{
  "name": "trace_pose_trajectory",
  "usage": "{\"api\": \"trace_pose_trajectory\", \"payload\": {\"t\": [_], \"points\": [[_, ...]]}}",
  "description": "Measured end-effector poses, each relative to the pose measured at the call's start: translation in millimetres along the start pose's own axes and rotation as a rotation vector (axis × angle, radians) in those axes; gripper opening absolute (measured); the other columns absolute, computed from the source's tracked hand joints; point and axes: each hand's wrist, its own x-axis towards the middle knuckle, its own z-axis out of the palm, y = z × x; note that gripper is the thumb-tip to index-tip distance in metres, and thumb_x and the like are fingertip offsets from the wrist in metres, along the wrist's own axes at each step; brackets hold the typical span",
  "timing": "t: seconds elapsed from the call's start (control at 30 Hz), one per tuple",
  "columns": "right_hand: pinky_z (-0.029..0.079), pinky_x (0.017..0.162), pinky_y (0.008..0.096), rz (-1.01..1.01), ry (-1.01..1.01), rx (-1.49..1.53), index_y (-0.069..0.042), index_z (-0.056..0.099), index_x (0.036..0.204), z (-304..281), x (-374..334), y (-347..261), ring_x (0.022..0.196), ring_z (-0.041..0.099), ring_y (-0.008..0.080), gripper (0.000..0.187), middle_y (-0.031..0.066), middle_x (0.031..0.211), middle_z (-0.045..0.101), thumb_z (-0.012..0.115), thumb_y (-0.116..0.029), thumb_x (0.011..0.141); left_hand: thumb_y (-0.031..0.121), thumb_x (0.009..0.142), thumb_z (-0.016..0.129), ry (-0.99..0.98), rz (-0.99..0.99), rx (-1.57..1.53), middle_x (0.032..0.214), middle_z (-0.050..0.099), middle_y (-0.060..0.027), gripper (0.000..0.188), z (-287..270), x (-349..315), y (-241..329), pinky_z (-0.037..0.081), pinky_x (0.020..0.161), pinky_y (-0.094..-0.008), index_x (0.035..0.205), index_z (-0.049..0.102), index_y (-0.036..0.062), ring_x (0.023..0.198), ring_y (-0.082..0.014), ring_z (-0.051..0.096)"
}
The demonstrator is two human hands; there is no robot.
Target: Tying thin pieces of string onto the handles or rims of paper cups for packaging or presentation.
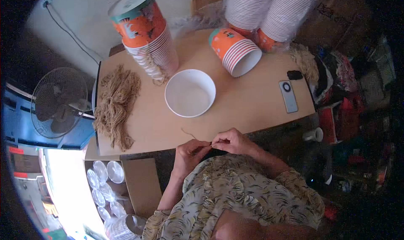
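Note:
At the table's near edge, my left hand [191,151] and my right hand [234,142] meet with their fingertips pinched together. Between them is a thin strand of brown twine [188,133], whose loose end sticks out past my left fingers over the tabletop. The part inside the fingers is mostly hidden. Just beyond my hands stands a single white paper bowl [190,109], its mouth facing up and nothing visible inside. To the left lies a thick bundle of brown twine [115,101].
On the table [147,130] stands a tall stack of orange paper bowls [145,34], with pale strands hanging on it. A shorter bowl stack [235,51] lies tilted, before plastic-wrapped stacks [269,13]. A phone [288,98] lies right. A fan [59,101] and carton [141,181] are left.

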Motion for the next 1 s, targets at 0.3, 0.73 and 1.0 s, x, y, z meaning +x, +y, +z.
{"api": "trace_pose_trajectory", "payload": {"t": [0.3,0.73,1.0], "points": [[0.04,0.058,0.0216,0.028,0.193,0.205,-0.003,0.064,0.09,-1.6,-12.7,2.3,0.066,0.05,0.0028,0.01,-0.0041,0.074,0.058,0.063,-0.012,0.095,0.005,0.092,0.067,-0.04,-0.119,-0.231,0.079,0.063,0.0005,0.005,12.5,2.8,-18.7,0.046,0.065,-0.0215,0.092,0.066,-0.0007,0.072,-0.0051,0.055],[0.034,0.056,0.0181,0.183,0.212,0.215,-0.001,0.068,0.099,-7.7,8.7,5.1,0.064,0.046,-0.0001,0.02,-0.0077,0.075,0.057,0.063,-0.021,0.096,0.01,0.094,0.068,0.023,-0.138,-0.468,0.08,0.062,0.0009,0.011,6.7,14.9,-25.6,0.044,0.067,-0.0209,0.089,0.069,-0.0004,0.074,-0.0049,0.054],[0.046,0.064,0.0231,0.32,-0.029,0.633,0.002,0.06,0.122,-5.7,10.1,0.7,0.068,0.056,0.0081,0.041,0.0016,0.08,0.061,0.051,-0.032,0.102,0.01,0.091,0.072,0.06,-0.141,-0.384,0.08,0.065,-0.0021,0.01,9.4,14.4,-27.2,0.046,0.065,-0.023,0.088,0.071,-0.0001,0.073,-0.0063,0.057]]}}
